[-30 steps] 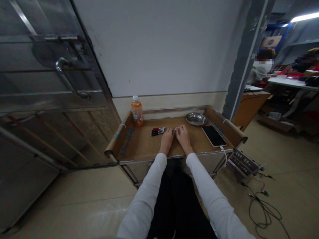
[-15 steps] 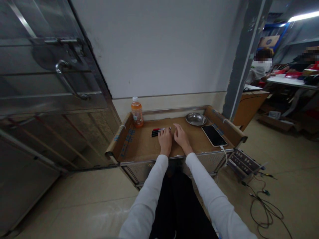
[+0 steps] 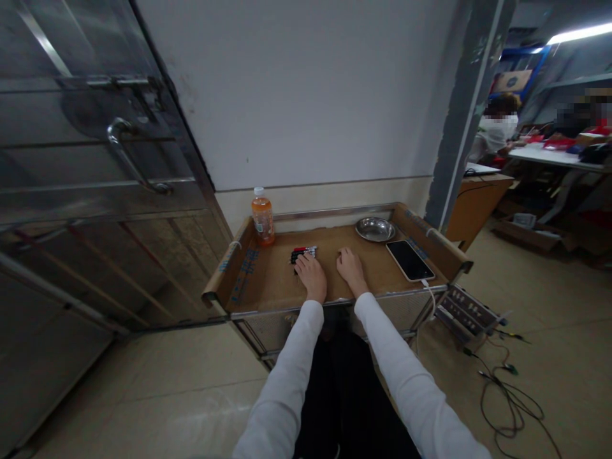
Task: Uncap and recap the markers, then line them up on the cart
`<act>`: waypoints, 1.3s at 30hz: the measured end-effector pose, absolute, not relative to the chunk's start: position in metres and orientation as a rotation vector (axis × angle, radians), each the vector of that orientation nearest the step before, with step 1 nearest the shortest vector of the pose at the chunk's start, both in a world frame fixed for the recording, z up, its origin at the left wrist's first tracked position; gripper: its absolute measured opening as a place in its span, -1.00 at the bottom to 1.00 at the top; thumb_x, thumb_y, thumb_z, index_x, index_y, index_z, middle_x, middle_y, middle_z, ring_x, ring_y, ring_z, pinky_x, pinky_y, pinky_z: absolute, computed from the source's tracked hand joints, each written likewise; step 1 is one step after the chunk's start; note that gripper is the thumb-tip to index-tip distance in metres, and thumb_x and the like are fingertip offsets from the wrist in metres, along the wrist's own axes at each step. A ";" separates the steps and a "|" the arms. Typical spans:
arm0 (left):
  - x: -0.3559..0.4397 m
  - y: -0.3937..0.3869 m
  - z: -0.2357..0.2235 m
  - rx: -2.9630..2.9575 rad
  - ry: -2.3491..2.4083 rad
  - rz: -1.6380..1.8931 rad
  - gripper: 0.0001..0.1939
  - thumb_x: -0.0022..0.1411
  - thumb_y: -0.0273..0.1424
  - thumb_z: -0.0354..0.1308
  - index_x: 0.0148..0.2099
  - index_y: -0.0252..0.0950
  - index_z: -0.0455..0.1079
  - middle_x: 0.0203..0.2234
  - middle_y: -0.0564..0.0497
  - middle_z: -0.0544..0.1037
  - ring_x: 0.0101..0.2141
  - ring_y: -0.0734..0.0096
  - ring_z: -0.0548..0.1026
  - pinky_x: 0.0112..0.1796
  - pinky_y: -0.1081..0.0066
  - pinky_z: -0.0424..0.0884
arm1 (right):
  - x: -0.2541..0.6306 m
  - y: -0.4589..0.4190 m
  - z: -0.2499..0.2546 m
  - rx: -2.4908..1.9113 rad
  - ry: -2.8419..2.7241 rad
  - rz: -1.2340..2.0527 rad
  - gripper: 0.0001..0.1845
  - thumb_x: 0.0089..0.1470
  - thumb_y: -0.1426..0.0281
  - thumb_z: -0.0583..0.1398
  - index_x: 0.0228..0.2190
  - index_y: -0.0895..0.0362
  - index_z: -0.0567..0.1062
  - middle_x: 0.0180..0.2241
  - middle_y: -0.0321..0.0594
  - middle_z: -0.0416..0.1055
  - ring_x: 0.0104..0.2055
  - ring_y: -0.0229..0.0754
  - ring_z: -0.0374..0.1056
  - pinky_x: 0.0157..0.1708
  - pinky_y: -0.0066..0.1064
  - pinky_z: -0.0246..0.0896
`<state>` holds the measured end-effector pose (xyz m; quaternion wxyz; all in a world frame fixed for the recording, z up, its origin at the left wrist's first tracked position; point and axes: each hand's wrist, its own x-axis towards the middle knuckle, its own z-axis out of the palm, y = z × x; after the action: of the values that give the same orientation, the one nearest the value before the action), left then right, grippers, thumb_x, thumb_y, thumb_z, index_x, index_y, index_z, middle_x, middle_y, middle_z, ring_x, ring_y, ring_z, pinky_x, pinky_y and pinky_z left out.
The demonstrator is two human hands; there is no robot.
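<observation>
Several pens, one red and the others black with silvery ends, lie side by side on the cardboard-lined top of a cart. My left hand is at their near side, its fingers bent down over a black pen whose dark tip pokes out at the left. The rest of that pen is hidden under the fingers. To the right, my right hand rests on the cardboard with fingers slightly bent and apart, holding nothing I can see.
An orange drink bottle stands at the back left corner. At the right are a shiny metal dish and a phone with a white cable. Raised cardboard sides bound the cart. Cables lie on the floor; people sit farther right.
My left hand has moved left and nearer to me, along the pens. My hands, close together before, are now farther apart; the right hand's fingers have lowered to the cardboard.
</observation>
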<state>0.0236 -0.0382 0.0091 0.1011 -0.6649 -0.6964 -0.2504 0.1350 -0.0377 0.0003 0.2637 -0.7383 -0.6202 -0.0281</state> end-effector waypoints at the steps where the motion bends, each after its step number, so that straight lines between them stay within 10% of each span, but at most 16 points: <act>1: 0.024 -0.037 0.008 -1.957 -2.069 -0.739 -0.62 0.31 -0.57 -0.27 0.02 -0.51 0.29 -0.11 -0.35 0.42 -0.06 0.10 0.39 -0.08 0.20 0.31 | 0.135 -0.038 0.000 -1.999 -1.676 -0.077 -0.67 0.17 0.52 0.00 -0.07 0.25 0.42 -0.07 0.00 0.41 -0.04 -0.13 0.31 -0.02 -0.38 0.12; 39: 0.023 -0.019 0.006 -2.763 -1.476 -0.693 -0.75 0.23 -0.60 -0.10 -0.10 -0.37 0.33 -0.13 -0.15 0.43 -0.06 0.23 0.36 0.02 0.24 0.26 | 0.137 -0.036 -0.002 -2.007 -1.706 -0.063 -0.68 0.19 0.53 -0.01 -0.07 0.27 0.41 -0.06 0.00 0.40 -0.02 -0.13 0.30 -0.01 -0.39 0.10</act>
<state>0.0233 -0.0194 0.0060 -0.0335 -0.8606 -0.4599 -0.2160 0.1372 -0.0361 -0.0022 0.2507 -0.7374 -0.6267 -0.0230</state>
